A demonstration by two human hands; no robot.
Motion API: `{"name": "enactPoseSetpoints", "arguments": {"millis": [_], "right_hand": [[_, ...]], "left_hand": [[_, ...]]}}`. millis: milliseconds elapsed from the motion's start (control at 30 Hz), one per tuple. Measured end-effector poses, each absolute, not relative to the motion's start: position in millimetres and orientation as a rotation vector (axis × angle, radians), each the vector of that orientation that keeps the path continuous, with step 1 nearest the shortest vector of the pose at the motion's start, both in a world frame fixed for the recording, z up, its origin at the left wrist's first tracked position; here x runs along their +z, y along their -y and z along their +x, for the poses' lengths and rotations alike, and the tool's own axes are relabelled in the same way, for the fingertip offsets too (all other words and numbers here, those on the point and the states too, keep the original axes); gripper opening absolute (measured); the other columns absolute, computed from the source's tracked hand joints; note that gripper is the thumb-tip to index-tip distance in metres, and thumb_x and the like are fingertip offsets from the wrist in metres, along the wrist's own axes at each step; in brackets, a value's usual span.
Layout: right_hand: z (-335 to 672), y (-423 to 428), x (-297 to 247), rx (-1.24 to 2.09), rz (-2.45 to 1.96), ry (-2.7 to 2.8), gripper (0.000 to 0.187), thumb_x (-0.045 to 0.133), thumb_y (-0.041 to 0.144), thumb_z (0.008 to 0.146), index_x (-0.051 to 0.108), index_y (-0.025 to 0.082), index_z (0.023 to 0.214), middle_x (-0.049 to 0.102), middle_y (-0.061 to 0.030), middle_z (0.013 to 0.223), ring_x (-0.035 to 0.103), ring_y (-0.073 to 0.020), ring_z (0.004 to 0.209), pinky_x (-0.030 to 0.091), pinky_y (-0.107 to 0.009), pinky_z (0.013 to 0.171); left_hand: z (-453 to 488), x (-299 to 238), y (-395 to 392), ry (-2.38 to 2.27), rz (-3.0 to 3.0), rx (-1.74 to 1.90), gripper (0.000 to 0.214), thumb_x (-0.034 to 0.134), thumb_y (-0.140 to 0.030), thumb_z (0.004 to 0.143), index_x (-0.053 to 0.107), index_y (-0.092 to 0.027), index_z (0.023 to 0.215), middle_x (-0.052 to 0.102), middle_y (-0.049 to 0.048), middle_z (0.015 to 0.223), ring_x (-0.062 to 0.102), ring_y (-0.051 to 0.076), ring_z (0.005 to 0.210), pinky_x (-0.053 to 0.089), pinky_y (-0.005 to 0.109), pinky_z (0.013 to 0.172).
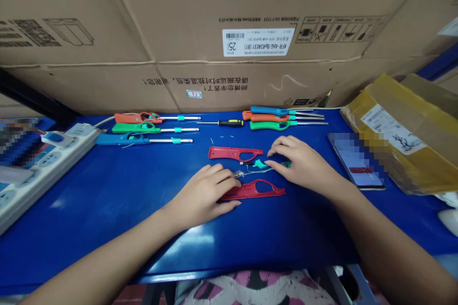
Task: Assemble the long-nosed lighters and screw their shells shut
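as open left fingers (227,177) rest on a red plastic shell (263,190), curved right fingers (281,145) touch teal plastic (259,164).

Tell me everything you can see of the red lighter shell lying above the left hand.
The red lighter shell is a long, open half of a lighter handle, made of glossy-looking plastic, with an oval opening towards its right end. It lies flat on the blue table, lengthwise, apart from the left hand and right hand.
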State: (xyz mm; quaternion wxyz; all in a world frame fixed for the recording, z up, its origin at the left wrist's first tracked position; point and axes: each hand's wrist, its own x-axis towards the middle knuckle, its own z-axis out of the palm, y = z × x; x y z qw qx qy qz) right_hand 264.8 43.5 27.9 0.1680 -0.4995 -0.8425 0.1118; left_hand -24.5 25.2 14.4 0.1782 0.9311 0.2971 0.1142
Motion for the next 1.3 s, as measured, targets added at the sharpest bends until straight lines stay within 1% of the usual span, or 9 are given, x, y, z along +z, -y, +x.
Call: {"name": "enactPoseSetpoints", "arguments": {"millis": [100,233,367,467,600,933,1033,1167,1300], "right_hand": [[269,-49,21,0.417,-1.358,2.359,0.014,0.063,0.033,0.095,0.068,0.021,0.090,0.067,-0.0058,0.097,0.061,-0.0220,0.096,0.050,-0.039,0.089],[278,-51,20,0.654,-1.254,2.470,0.015,0.064,0.036,0.094,0.069,0.021,0.098,0.067,-0.0060,0.102,0.063,-0.0207,0.097,0.051,-0.036,0.087],[295,-53,29,0.668,-1.245,2.495,0.031,0.071,0.043,0.089,0.069,0.024,0.113,0.068,-0.0068,0.112,0.063,-0.0233,0.105,0.050,-0.038,0.095],[317,-54,40,0.596,-1.352,2.419,0.038,0.074,0.048,0.084,0.069,0.024,0.113,0.069,-0.0071,0.113,0.064,-0.0247,0.105,0.051,-0.038,0.093],[338,-58,45,0.692,-1.472,2.454,0.029,0.075,0.045,0.081,0.072,0.024,0.100,0.070,-0.0062,0.105,0.066,-0.0245,0.096,0.053,-0.037,0.086],[312,-60,27,0.831,-1.343,2.405,0.020,0.067,0.039,0.086,0.070,0.020,0.093,0.069,-0.0069,0.097,0.063,-0.0206,0.085,0.050,-0.034,0.077],[312,-59,29,0.832,-1.339,2.407,0.019,0.066,0.038,0.087,0.069,0.019,0.092,0.069,-0.0066,0.095,0.063,-0.0197,0.082,0.050,-0.033,0.075],[312,-58,31,0.834,-1.336,2.398,0.019,0.065,0.037,0.087,0.070,0.019,0.093,0.070,-0.0064,0.093,0.063,-0.0198,0.082,0.050,-0.033,0.076],[310,-57,33,0.847,-1.318,2.399,0.023,0.063,0.038,0.088,0.070,0.018,0.096,0.071,-0.0066,0.094,0.062,-0.0193,0.083,0.051,-0.033,0.078]], "left_hand": [[-26,12,-28,-0.891,2.612,0.355,0.025,0.064,-0.037,0.096,0.063,-0.022,0.116,0.069,0.0042,0.113,0.058,0.023,0.101,0.046,0.038,0.086],[-30,9,-36,-0.943,2.590,0.459,0.026,0.065,-0.034,0.095,0.064,-0.020,0.117,0.069,0.0057,0.112,0.058,0.023,0.105,0.048,0.038,0.092],[-35,13,-43,-0.952,2.579,0.468,0.039,0.070,-0.046,0.091,0.063,-0.022,0.121,0.069,0.0055,0.116,0.059,0.024,0.107,0.048,0.040,0.094],[-40,21,-49,-0.967,2.580,0.475,0.042,0.070,-0.051,0.090,0.063,-0.024,0.121,0.070,0.0056,0.115,0.060,0.024,0.104,0.048,0.041,0.092],[-48,25,-57,-0.992,2.575,0.585,0.031,0.065,-0.045,0.095,0.066,-0.021,0.113,0.071,0.0057,0.109,0.061,0.022,0.098,0.049,0.039,0.089],[-22,8,-53,-0.928,2.501,0.764,0.019,0.061,-0.032,0.097,0.070,-0.022,0.109,0.070,0.0061,0.105,0.060,0.022,0.100,0.049,0.038,0.089],[7,13,-48,-0.892,2.579,0.694,0.022,0.057,-0.033,0.099,0.071,-0.022,0.112,0.069,0.0069,0.112,0.059,0.022,0.104,0.048,0.041,0.094],[49,20,-53,-0.912,2.692,0.540,0.030,0.056,-0.039,0.100,0.070,-0.020,0.119,0.068,0.0084,0.116,0.057,0.025,0.106,0.047,0.041,0.091],[81,18,-64,-0.938,2.739,0.432,0.025,0.057,-0.036,0.100,0.075,-0.019,0.103,0.072,0.0065,0.101,0.057,0.025,0.099,0.043,0.038,0.080]]}}
